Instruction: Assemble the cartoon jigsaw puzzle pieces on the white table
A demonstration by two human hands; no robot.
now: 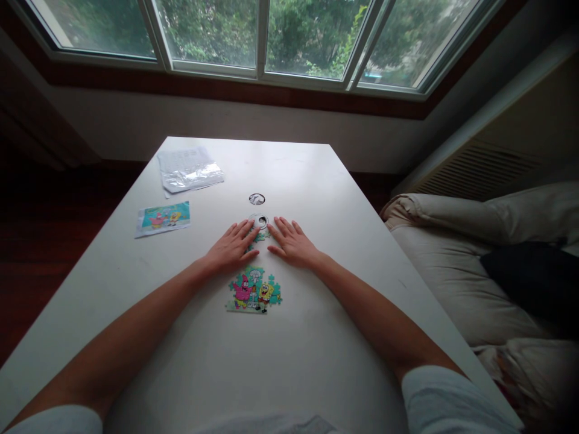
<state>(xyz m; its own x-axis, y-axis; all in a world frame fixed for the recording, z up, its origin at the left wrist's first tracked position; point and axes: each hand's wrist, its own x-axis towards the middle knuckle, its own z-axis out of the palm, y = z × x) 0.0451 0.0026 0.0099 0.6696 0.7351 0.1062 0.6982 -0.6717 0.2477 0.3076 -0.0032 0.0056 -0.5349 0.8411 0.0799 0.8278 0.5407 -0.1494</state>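
Observation:
A partly joined cartoon jigsaw puzzle [254, 292] lies on the white table [316, 181] in front of me. My left hand [231, 247] and my right hand [292, 242] lie flat on the table just beyond it, fingers stretched out and apart. Between the two hands a few loose puzzle pieces [260, 236] show, partly covered by my left fingers. Neither hand grips anything.
A cartoon reference picture [163, 218] lies at the left. Behind it sits a clear plastic bag on paper [189, 168]. Two round cable holes [257, 199] mark the table's middle. A cushioned sofa [474, 265] stands to the right, windows beyond.

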